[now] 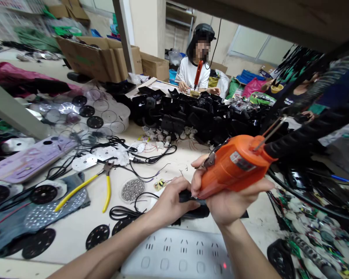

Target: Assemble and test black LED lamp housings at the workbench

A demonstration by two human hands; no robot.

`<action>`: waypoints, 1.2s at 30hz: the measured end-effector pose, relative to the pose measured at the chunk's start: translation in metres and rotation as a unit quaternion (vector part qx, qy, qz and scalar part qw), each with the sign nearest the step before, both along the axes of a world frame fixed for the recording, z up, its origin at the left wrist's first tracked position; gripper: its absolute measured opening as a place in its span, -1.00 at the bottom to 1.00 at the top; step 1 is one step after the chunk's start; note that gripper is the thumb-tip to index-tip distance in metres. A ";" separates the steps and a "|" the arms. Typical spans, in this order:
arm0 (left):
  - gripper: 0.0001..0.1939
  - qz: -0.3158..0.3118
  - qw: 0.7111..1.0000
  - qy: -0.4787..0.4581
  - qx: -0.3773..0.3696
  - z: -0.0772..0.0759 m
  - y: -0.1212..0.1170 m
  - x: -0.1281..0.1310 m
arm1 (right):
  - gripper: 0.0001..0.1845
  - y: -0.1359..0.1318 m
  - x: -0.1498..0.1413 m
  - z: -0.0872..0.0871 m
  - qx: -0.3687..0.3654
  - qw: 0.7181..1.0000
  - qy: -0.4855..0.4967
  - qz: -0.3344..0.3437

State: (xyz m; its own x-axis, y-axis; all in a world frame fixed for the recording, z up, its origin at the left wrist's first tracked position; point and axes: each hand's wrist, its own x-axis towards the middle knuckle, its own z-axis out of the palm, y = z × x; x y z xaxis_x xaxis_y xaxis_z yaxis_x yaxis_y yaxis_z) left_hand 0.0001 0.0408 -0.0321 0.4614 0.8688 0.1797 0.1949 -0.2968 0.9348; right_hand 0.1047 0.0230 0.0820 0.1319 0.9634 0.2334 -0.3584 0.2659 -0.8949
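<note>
My right hand (229, 203) is wrapped round an orange electric screwdriver (232, 164), which hangs from a coiled spring and black cable and tilts down to the left. Its tip is hidden behind my fingers. With fingers curled, my left hand (176, 201) grips a black plastic part (202, 211) on the table, right beneath the screwdriver. A black cord (128, 212) lies left of that part. Just beyond my left hand are a small circuit board (160, 185) and a round dish of small metal screws (133, 190).
A white power strip (174, 252) with a red light lies in front of me. Yellow-handled pliers (107, 190) and black discs (97, 237) are on the left. Black housings (189, 112) are heaped behind, circuit boards (322, 221) on the right. A co-worker (202, 66) sits opposite with another screwdriver.
</note>
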 end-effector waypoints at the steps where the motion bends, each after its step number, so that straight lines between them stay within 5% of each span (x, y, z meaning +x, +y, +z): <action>1: -0.80 0.000 1.000 0.002 0.000 0.000 0.000 0.000 | -0.12 0.000 0.000 0.000 -0.008 1.000 0.000 0.003; 10: -0.80 -0.011 1.000 0.011 0.006 0.002 -0.001 -0.003 | -0.07 -0.002 0.004 -0.007 -0.002 1.000 0.010 0.021; 17: -0.32 -0.097 0.967 0.222 0.075 0.022 -0.009 -0.020 | -0.05 -0.017 0.021 -0.001 0.030 0.999 0.029 -0.011; 22: -0.11 -0.121 0.968 0.212 0.052 0.031 0.003 -0.032 | -0.07 -0.019 0.038 0.003 0.085 0.993 0.033 -0.069; 24: -0.27 -0.046 0.973 0.223 0.031 0.030 0.023 -0.037 | -0.06 -0.014 0.039 -0.001 0.108 0.990 0.030 -0.087; 27: -0.73 0.081 0.944 0.321 0.005 0.024 0.060 -0.043 | -0.04 -0.007 0.036 -0.011 0.109 0.987 0.022 -0.112; 30: -0.89 0.094 0.924 0.371 -0.019 0.012 0.084 -0.042 | -0.04 -0.007 0.032 -0.020 0.096 0.987 0.031 -0.128; 36: -0.82 0.066 0.925 0.373 -0.020 0.002 0.090 -0.036 | 0.00 -0.019 0.034 -0.016 0.093 0.988 0.042 -0.118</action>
State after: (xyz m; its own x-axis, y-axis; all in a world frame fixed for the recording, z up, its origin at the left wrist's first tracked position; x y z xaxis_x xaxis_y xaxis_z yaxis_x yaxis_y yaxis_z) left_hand -0.0358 0.1311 -0.0302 0.3331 0.9257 -0.1791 0.8228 -0.1926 0.5347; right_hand 0.1389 0.0036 0.0656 0.3737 0.8450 0.3825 -0.3378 0.5081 -0.7923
